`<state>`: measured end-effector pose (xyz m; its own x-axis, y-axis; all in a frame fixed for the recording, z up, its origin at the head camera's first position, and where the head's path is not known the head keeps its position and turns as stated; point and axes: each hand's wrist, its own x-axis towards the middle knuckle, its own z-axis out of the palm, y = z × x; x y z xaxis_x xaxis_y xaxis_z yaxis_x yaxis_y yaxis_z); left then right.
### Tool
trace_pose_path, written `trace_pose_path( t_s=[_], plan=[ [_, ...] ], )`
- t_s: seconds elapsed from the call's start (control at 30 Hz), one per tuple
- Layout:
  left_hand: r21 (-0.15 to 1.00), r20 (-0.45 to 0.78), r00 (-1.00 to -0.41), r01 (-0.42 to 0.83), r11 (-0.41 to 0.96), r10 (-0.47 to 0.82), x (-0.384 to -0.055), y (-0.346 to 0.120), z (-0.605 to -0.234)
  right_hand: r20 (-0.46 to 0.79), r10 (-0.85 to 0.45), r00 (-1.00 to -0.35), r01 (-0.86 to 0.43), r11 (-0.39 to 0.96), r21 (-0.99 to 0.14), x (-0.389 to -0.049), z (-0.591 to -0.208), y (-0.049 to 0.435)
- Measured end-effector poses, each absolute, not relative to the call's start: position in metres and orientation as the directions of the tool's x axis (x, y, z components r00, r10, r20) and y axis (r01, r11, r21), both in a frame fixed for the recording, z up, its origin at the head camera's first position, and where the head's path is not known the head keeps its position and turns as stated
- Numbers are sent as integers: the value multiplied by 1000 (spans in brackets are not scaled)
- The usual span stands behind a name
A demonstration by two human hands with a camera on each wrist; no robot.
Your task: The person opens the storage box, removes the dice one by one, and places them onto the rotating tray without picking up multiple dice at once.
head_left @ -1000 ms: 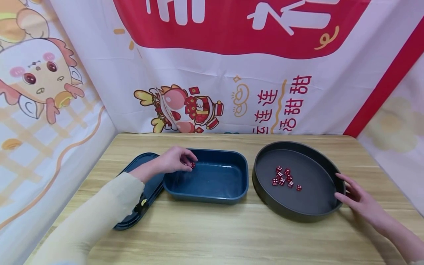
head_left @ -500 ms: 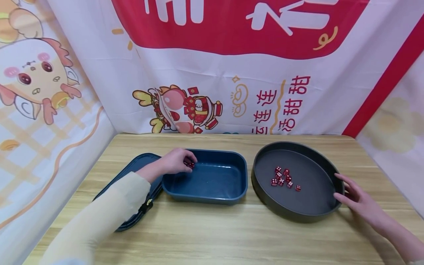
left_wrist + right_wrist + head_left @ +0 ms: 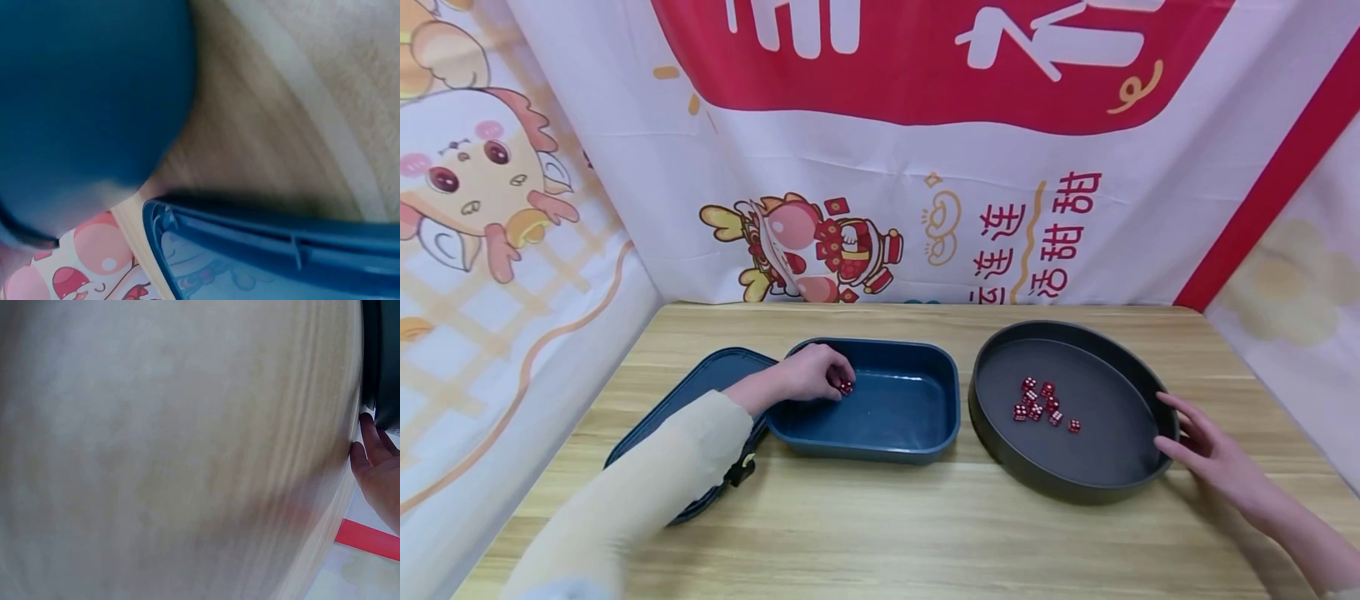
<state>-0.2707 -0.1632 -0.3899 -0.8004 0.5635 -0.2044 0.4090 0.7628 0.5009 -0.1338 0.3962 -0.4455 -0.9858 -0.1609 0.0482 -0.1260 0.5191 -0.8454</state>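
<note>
My left hand is inside the left end of a dark blue rectangular container. Its curled fingers hold red dice; the fingers hide how many. To the right, a round dark grey pan has several red dice grouped on its bottom, one slightly apart. With fingers fairly straight, my right hand touches the pan's right rim. The left wrist view has the container's blue wall up close. At the right edge of the right wrist view, the right hand's fingers meet the dark pan.
A dark blue lid with a black clip lies left of the container, partly under the left forearm. Everything stands on a wood-grain table. A printed white and red cloth hangs behind the table.
My left hand has shifted slightly right and down within the container, and its fingers cover more of the dice. The right hand and the dice in the pan look unchanged.
</note>
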Motion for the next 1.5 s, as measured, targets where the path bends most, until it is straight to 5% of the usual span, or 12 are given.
trace_pose_path(
  t_s=[0.87,1.5],
  plan=[
    [592,-79,-791,453,667,607,-265,-139,-366,39,-150,-988,-117,555,-824,-133,-444,398],
    [723,6,-635,536,435,773,-253,-46,-339,37,-155,-987,-113,519,-847,-133,-441,395]
  ],
)
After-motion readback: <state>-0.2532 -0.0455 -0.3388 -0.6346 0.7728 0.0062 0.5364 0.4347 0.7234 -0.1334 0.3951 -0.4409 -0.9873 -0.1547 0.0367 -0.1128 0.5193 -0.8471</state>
